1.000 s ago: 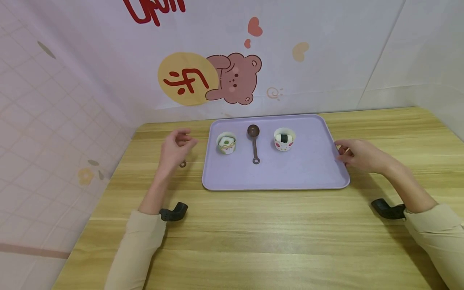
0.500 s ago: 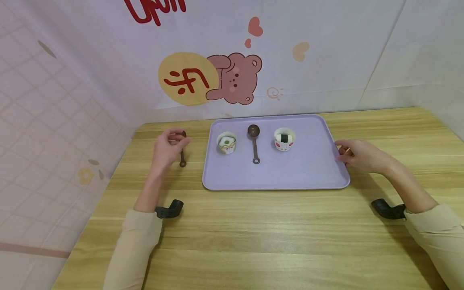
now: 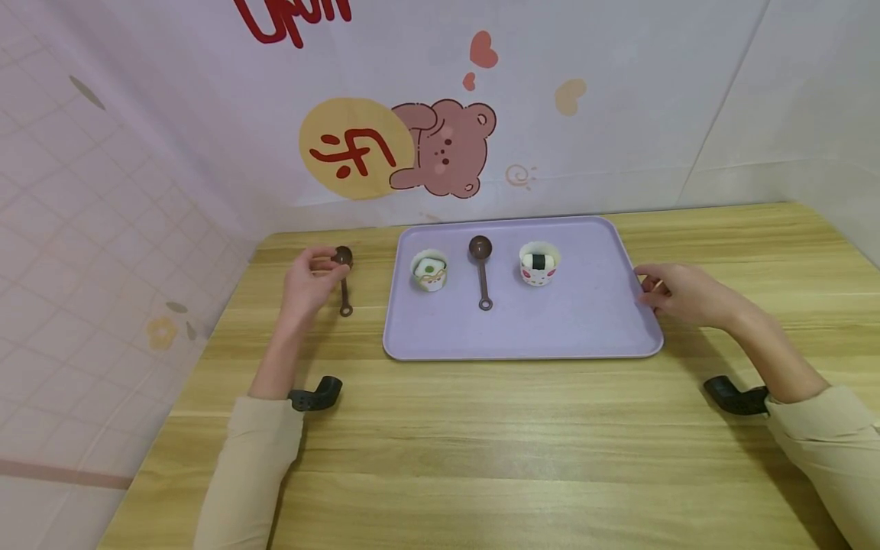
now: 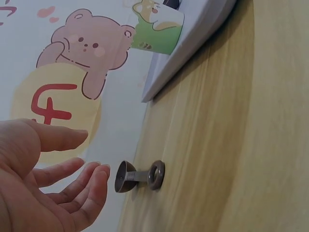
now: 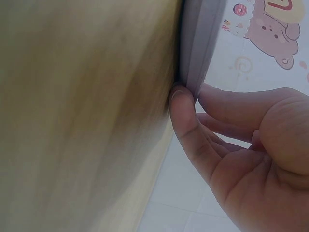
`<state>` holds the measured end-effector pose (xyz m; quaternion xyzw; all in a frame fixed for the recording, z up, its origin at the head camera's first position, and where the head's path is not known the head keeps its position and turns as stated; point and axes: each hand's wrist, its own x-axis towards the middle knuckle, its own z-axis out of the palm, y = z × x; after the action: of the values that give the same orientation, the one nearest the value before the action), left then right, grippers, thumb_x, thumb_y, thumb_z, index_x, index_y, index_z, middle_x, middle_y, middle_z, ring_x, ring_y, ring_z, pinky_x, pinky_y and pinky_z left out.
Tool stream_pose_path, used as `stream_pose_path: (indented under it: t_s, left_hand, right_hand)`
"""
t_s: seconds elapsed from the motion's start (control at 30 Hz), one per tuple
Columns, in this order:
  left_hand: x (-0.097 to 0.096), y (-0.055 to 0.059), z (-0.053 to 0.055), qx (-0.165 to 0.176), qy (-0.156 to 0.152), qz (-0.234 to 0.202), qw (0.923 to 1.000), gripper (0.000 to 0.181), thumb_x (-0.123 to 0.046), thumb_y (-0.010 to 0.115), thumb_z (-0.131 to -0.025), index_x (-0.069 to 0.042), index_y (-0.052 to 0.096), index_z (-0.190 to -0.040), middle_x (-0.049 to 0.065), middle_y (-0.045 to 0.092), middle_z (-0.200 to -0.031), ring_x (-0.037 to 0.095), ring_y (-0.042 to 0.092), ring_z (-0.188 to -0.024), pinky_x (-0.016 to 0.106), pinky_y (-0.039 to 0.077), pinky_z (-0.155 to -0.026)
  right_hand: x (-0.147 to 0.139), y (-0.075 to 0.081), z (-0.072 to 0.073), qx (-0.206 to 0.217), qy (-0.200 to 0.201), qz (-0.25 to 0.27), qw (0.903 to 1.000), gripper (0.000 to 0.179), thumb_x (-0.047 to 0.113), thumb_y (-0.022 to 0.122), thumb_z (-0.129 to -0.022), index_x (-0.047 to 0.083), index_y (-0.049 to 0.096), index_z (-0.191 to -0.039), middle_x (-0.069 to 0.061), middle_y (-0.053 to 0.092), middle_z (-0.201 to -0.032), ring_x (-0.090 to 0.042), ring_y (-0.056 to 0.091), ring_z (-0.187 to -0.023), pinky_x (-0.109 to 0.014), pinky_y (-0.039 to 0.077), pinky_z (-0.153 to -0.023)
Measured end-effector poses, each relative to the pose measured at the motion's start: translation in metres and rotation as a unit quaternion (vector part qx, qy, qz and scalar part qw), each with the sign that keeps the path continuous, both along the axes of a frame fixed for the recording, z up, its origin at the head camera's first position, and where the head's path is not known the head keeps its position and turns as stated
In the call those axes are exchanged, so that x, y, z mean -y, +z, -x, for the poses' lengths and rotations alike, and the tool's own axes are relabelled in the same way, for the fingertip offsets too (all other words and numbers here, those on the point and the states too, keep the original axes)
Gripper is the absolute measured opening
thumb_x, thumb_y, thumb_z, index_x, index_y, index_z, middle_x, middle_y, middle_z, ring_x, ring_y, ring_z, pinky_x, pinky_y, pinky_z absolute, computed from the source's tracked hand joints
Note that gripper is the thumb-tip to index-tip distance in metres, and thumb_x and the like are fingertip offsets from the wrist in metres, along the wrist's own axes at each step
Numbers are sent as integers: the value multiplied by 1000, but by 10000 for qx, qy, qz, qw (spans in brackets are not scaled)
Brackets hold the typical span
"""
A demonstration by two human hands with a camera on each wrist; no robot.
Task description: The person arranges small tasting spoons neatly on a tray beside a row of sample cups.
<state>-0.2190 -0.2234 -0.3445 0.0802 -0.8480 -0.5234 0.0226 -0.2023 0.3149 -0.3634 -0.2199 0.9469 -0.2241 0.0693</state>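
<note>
On the wood table, left of the lilac tray point(image 3: 577, 321), lies a brown measuring spoon point(image 3: 345, 290). My left hand point(image 3: 305, 284) hovers beside that spoon's bowl, partly in front of it. In the left wrist view, a gap separates the bent fingertips point(image 4: 103, 170) from the spoon, and nothing is between thumb and fingers. My right hand point(image 3: 687, 294) pinches the tray's right rim, with a finger point(image 5: 182, 104) low against the edge and the thumb on the other side. On the tray are a second brown measuring spoon point(image 3: 483, 283) and two paper cups.
One cup point(image 3: 431, 283), at the tray's left, holds a white piece with a green dot. The other cup point(image 3: 536, 276) holds a white piece with a black band. A printed wall point(image 3: 605, 153) rises behind the table. Black wrist mounts point(image 3: 318, 395) sit at both cuffs.
My left hand has moved leftward away from the tray, so more of the spoon on the table now shows. The right hand and the tray have stayed in place.
</note>
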Motion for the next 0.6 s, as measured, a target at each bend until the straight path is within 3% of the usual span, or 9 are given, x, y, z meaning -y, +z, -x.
stream_pose_path:
  t_s: [0.3,0.6]
  left_hand:
    - [8,-8,3,112,23,11,9999,51,-15,66,-97,0,48,-143,19,55,-124,34,60,-113,44,51,-95]
    - [13,-11,4,202,-22,142,9997,52,-14,65,-98,4,46,-143,23,56,-126,23,59,-104,34,55,-90]
  right_hand:
    - [0,0,0,-34,18,-13,10000,32,-5,66,-92,-17,57,-120,-10,67,-90,-19,64,-76,-28,55,-62]
    - [0,0,0,-1,26,26,10000,32,-6,65,-92,-18,56,-120,-11,67,-89,-19,65,-75,-28,55,-61]
